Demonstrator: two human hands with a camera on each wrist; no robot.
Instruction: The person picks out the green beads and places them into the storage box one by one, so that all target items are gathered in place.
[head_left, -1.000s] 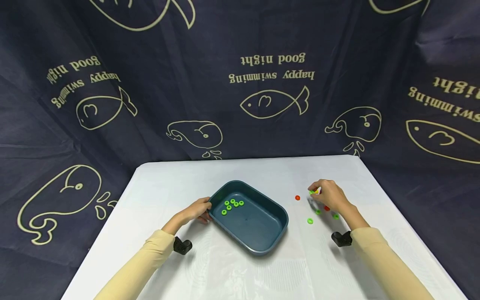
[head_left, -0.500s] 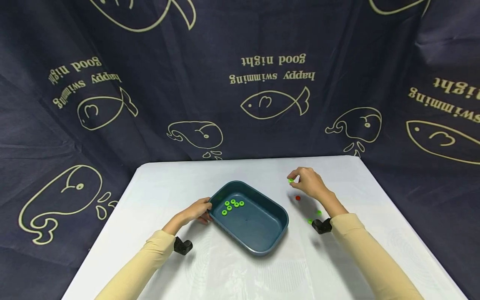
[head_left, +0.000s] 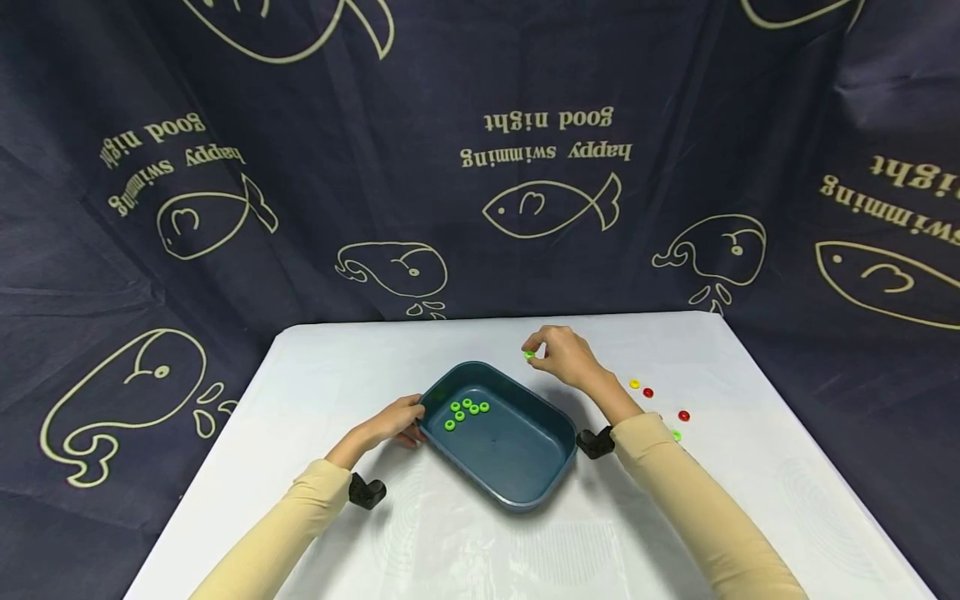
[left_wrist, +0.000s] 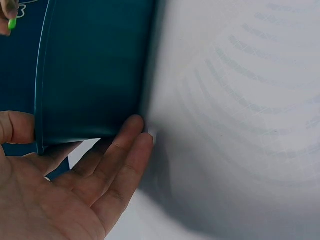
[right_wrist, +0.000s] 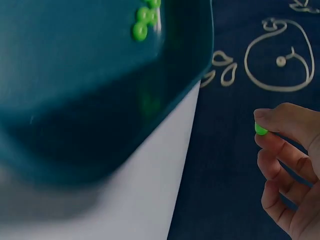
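A dark teal plastic bin (head_left: 495, 467) sits on the table, with several green ring-shaped beads (head_left: 460, 416) at the left of its floor. My left hand (head_left: 393, 421) holds the bin's left corner; in the left wrist view its thumb hooks over the rim and the other fingers lie along the outer wall. Beyond the bin's far right side, my right hand (head_left: 566, 357) pinches one green ring bead (right_wrist: 261, 130) between thumb and index finger, above the table. The other fingers of that hand are loosely bent.
On the right lie a yellow bead (head_left: 634, 384), red beads (head_left: 684, 415) and a green bead (head_left: 677, 435), partly behind the right forearm. The white table (head_left: 360, 358) ends at a dark curtain (head_left: 525, 275) with fish drawings. A black wrist camera (head_left: 596, 442) hangs near the bin's right rim.
My right hand has picked up the green bead from the scattered beads and carried it left, toward the bin. The left hand and the bin have stayed in place.
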